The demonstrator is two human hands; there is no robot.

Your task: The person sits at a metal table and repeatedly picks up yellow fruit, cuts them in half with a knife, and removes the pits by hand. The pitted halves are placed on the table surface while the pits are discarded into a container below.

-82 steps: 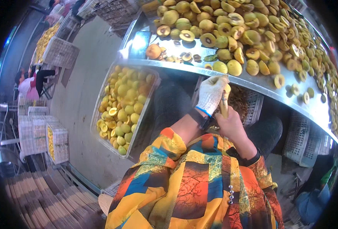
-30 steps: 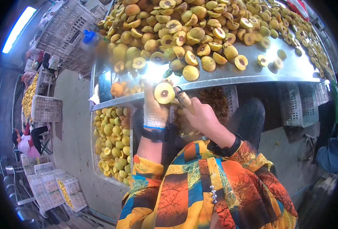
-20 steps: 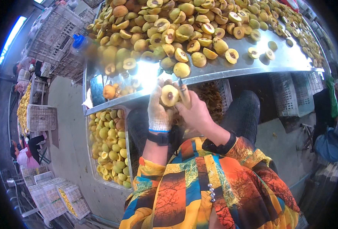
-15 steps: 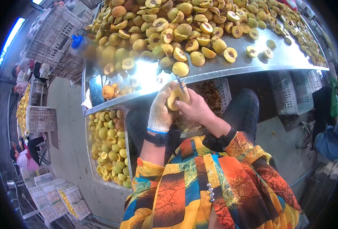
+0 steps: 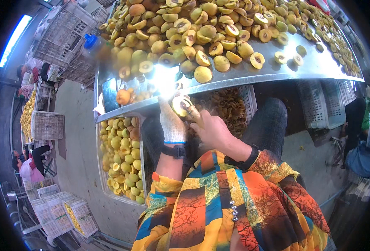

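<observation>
My left hand [image 5: 170,119], in a white knit glove with a blue cuff, grips a halved yellow fruit [image 5: 178,101] with its cut face up. My right hand [image 5: 209,125] is bare and closed on the handle of a small tool [image 5: 195,113], whose metal tip is at the middle of the cut face. Both hands are just below the front edge of a steel table [image 5: 231,85] heaped with halved fruit [image 5: 180,27]. Under them a white crate [image 5: 246,108] holds brown scraps. A clear tub [image 5: 122,163] of hollowed halves stands left of my legs.
A blue-capped bottle [image 5: 91,44] stands at the table's left, by stacked crates [image 5: 57,31]. Co-workers [image 5: 30,165] sit at fruit tables along the left. More crates [image 5: 59,213] stand lower left. Crates [image 5: 318,104] and a seated person's dark leg [image 5: 352,121] are at the right.
Since half a second ago the fruit's cut face has turned up into view, and the tool's tip has swung down from above onto its centre. Both hands stay closed.
</observation>
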